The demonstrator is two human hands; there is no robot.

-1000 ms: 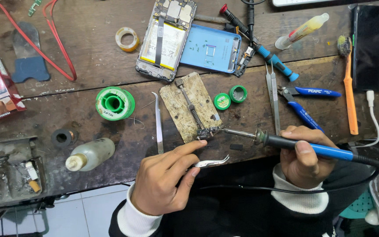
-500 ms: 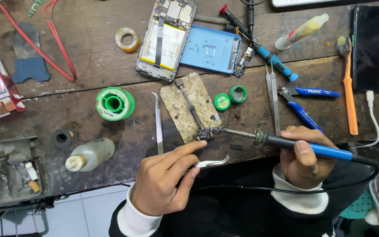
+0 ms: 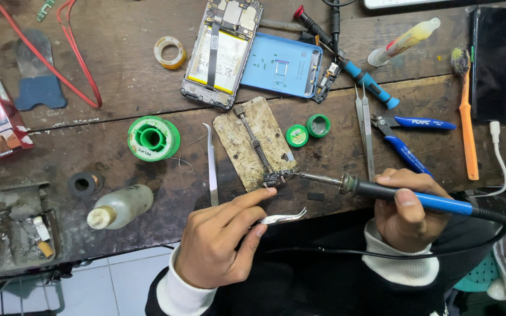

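Note:
My right hand (image 3: 408, 210) grips a blue-handled soldering iron (image 3: 417, 198) lying level, its metal tip touching a small circuit part (image 3: 276, 177) clamped at the near end of a worn wooden board holder (image 3: 253, 143). My left hand (image 3: 221, 240) pinches curved metal tweezers (image 3: 282, 218), with its forefinger stretched toward the small part. Behind the board lie an opened phone body (image 3: 221, 50) with a yellow battery and a blue back cover (image 3: 282, 64).
On the dark wooden bench: a green solder spool (image 3: 152, 138), straight tweezers (image 3: 212, 167), two small green tins (image 3: 308, 130), blue cutters (image 3: 408, 137), a screwdriver (image 3: 346, 61), an orange brush (image 3: 467, 117), a black phone (image 3: 496, 61) on a white cable, a plastic bottle (image 3: 121, 206), tape roll (image 3: 169, 51), red wire (image 3: 74, 52).

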